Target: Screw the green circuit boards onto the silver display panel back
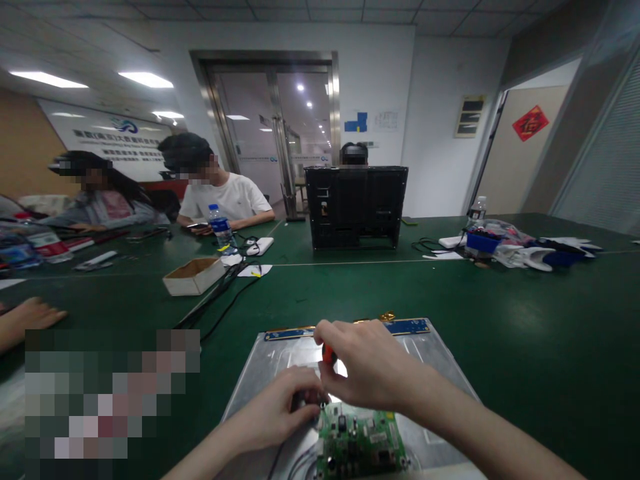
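My right hand grips the red handle of a screwdriver, held upright over the corner of a green circuit board. My left hand is beside that same corner, thumb and fingers curled together near the screwdriver's lower end. What those fingers pinch, if anything, is too small to make out. The board lies on a flat silvery metal panel, which has a narrow blue circuit strip along its far edge. Some thin cables run at the board's left side.
A black monitor casing stands across the green table. A small open box, cables and a water bottle are at left; a blue bin and gloves at right. Co-workers sit around; one hand rests nearby at left.
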`<state>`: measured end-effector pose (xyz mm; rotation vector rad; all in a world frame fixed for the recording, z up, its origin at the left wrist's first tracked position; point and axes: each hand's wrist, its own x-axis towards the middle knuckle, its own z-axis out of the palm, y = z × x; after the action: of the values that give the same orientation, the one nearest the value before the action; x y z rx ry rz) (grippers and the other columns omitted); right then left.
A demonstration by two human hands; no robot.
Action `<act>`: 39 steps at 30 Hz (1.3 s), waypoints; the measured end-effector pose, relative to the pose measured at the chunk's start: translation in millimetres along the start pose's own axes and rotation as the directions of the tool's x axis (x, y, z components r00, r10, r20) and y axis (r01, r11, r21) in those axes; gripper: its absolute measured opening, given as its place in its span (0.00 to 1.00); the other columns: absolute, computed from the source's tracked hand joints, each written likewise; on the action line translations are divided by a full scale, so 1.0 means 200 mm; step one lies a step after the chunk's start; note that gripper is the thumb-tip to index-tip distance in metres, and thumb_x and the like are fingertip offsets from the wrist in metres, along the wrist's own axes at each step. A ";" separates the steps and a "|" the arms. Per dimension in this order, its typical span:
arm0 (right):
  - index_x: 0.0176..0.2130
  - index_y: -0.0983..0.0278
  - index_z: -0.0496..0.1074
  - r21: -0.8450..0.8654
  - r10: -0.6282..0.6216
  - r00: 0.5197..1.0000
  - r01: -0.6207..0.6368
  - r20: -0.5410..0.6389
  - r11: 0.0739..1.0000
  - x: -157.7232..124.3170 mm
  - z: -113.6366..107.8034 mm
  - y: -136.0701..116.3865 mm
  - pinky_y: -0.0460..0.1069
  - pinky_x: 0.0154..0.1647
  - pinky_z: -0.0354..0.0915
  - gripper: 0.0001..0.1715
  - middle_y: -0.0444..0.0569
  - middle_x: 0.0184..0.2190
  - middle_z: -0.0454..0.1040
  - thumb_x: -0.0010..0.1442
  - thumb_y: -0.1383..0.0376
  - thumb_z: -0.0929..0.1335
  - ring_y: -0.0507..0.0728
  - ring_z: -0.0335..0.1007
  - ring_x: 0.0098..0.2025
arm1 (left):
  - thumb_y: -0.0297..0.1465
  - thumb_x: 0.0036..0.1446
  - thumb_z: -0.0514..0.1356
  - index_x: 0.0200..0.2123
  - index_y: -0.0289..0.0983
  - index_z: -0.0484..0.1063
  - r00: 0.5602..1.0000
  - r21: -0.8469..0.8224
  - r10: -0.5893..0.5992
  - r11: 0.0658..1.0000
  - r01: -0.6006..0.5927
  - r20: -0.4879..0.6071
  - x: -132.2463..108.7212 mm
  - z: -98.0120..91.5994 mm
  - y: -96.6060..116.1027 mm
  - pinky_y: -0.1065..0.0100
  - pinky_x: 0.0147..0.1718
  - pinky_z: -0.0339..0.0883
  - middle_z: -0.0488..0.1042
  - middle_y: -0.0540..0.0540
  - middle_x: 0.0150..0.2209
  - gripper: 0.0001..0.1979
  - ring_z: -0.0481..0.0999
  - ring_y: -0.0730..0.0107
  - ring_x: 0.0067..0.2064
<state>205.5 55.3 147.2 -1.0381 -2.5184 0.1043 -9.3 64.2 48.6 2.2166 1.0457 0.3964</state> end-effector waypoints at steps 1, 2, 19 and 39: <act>0.41 0.63 0.67 0.004 0.000 1.000 0.000 -0.001 1.000 0.00 0.00 0.00 0.48 0.23 0.43 0.11 0.46 0.31 0.77 0.56 0.64 0.66 0.53 0.66 0.25 | 0.32 0.56 0.58 0.40 0.38 0.74 1.000 -0.003 0.004 1.000 -0.004 -0.002 0.00 0.00 0.00 0.62 0.45 0.64 0.75 0.47 0.39 0.09 0.70 0.63 0.41; 0.41 0.63 0.67 0.007 -0.003 1.000 0.003 -0.002 1.000 0.00 0.00 0.00 0.48 0.23 0.44 0.12 0.46 0.31 0.77 0.55 0.64 0.67 0.53 0.65 0.25 | 0.32 0.56 0.59 0.40 0.39 0.74 1.000 -0.005 0.005 1.000 -0.005 -0.003 0.00 0.00 0.00 0.62 0.46 0.63 0.75 0.47 0.39 0.09 0.70 0.62 0.42; 0.40 0.62 0.68 -0.045 0.041 0.999 -0.042 -0.008 0.998 0.00 0.03 0.01 0.49 0.24 0.41 0.06 0.44 0.30 0.80 0.62 0.62 0.66 0.54 0.72 0.26 | 0.29 0.53 0.59 0.37 0.38 0.75 1.000 0.003 -0.014 1.000 0.014 -0.008 0.01 -0.01 0.03 0.66 0.39 0.62 0.74 0.49 0.35 0.08 0.70 0.67 0.37; 0.40 0.61 0.67 -0.035 0.010 1.000 -0.010 -0.001 0.999 0.00 0.01 0.01 0.48 0.23 0.42 0.09 0.44 0.31 0.80 0.64 0.58 0.66 0.55 0.73 0.28 | 0.29 0.54 0.58 0.37 0.39 0.75 1.000 -0.047 -0.029 0.998 0.029 -0.010 0.00 -0.02 0.05 0.66 0.40 0.64 0.74 0.48 0.38 0.07 0.71 0.66 0.39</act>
<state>205.6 56.1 144.4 -1.0638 -2.5226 0.0630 -5.3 61.7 57.3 2.1577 1.0624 0.4162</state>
